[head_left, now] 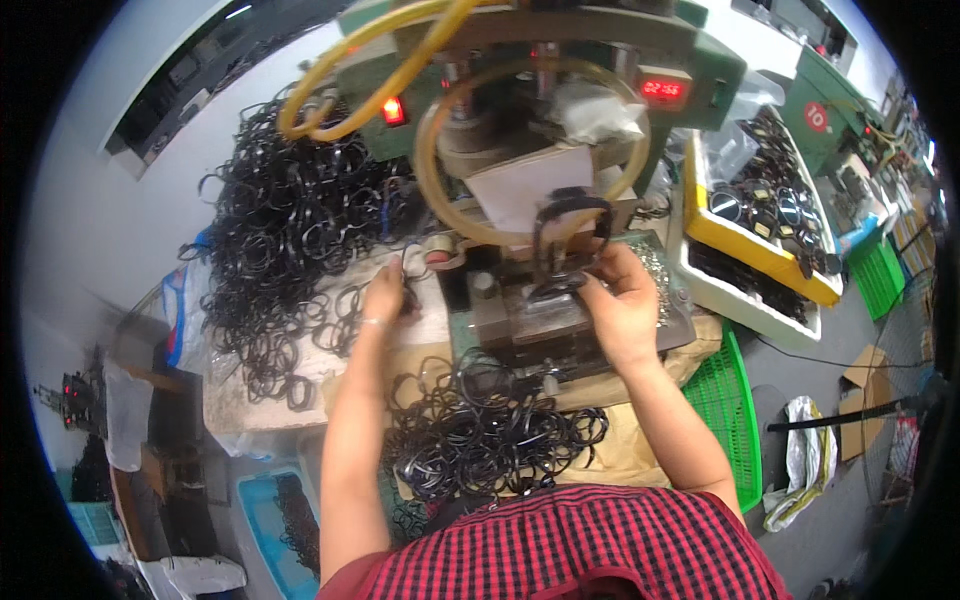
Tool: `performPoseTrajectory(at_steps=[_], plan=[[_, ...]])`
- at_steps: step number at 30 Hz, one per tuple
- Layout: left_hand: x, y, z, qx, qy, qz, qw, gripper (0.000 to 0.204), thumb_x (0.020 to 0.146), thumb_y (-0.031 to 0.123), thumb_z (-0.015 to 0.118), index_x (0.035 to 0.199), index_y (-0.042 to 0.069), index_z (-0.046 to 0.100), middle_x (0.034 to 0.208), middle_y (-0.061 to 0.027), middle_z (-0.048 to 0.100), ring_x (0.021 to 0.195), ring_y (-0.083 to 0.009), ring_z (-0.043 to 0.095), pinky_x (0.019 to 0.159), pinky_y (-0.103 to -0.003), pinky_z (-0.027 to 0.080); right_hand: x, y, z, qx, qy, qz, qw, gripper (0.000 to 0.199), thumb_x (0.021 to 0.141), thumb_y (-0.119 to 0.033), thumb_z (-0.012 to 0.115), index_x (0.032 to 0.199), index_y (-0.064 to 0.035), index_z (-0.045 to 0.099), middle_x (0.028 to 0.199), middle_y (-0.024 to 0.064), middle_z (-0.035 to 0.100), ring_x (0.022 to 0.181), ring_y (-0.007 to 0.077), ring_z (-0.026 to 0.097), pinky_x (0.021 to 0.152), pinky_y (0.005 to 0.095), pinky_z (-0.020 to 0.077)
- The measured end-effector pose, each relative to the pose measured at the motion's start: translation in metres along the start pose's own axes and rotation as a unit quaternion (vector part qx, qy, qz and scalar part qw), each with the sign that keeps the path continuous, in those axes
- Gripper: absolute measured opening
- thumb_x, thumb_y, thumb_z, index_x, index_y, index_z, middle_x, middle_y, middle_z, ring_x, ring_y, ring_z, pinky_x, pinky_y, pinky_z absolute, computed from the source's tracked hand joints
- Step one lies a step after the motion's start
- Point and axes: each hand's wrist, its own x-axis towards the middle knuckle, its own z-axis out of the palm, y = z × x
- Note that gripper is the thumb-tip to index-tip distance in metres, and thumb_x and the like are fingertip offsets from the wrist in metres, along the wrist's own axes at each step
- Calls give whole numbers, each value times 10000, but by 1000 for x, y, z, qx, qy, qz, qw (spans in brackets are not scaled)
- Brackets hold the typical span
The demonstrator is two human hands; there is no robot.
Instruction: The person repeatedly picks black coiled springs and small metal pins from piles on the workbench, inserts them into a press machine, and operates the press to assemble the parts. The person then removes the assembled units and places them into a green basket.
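Observation:
My right hand (625,300) is at the press, thumb and fingers closed on a black ring-shaped band (560,287) at the metal fixture (520,325). Part of the band is blurred, and it stands upright below the press head. To the left, my left hand (383,295) is closed beside the heap of black rings, with a thin black ring (405,262) showing at its fingertips; motion blurs its outline. A large heap of black rings (300,210) covers the left of the table. Another pile of black rings (490,440) lies just in front of my body.
The green press (700,50) rises ahead, with a looped yellow hose (425,190) hanging from it. Foam boxes (760,262) of black parts are stacked at right. A green basket (735,420) stands beside my right arm, and a blue bin (262,500) is low at left.

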Motion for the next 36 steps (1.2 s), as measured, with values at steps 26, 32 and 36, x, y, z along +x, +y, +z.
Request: performPoseTrajectory(at_steps=[26,32,36], plan=[[-192,273,-99,-424,110,413,798,416,900,14,590,1302,79,503,989,-71,532,864,-188,563,739,-367,570,-11,-47,32,100,-21,94,990,488,814,-6,664,1258,41,469,951,99,652,897,123,604,828,249,457],[-147,262,-84,-472,121,383,785,222,882,37,650,1067,46,527,974,-50,557,839,-178,587,836,-303,488,-10,-43,19,57,2,152,987,259,837,-39,693,1064,52,609,901,79,689,843,109,632,768,237,494],[-158,267,-80,-450,123,332,820,235,892,37,612,1088,54,484,904,-64,528,822,-184,551,655,-328,549,-10,-24,2,72,67,130,987,172,878,-53,655,1026,33,675,909,80,704,830,92,630,749,222,497]])
